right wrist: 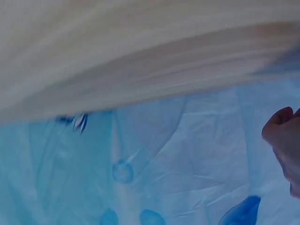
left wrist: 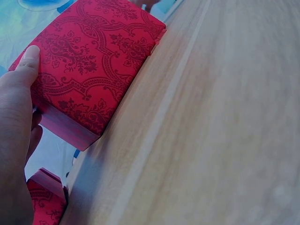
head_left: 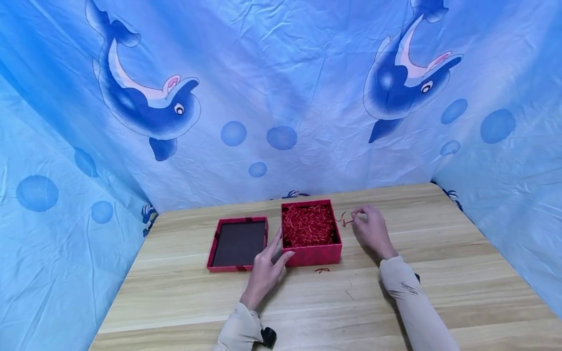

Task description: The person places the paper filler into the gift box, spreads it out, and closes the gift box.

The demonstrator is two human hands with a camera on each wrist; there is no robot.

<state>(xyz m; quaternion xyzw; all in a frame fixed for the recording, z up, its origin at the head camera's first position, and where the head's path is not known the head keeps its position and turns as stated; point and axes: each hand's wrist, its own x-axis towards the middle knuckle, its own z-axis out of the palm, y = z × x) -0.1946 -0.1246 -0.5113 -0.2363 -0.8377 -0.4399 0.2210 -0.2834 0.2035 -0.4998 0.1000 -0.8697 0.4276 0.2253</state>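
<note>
Red patterned box (head_left: 311, 256) sits open side up toward the back of the tabletop (head_left: 443, 263), filled w/ red shreds (head_left: 309, 226) close to the rim. L hand (head_left: 265, 270) grips its near left corner: thumb pressed on the front face, other fingers along the left side (L wrist view agrees). R hand (head_left: 371, 226) is just right of the box, thumb & index together, apparently pinching a loose strand (head_left: 345, 224); exact contact too small to confirm. A second strand (head_left: 322, 270) lies in front of the box, near it. Step in hand, I'd judge: gathering stray bits w/ the box steadied. Next move prob. calls for keeping the pinch closed, lifting the strand clear of the box wall & letting go over the shreds, L hand holding the box put. Red-rimmed lid (head_left: 240, 243), dark inside up, lies left of the box, near L hand. Behind: blue dolphin curtain (head_left: 307, 87).
</note>
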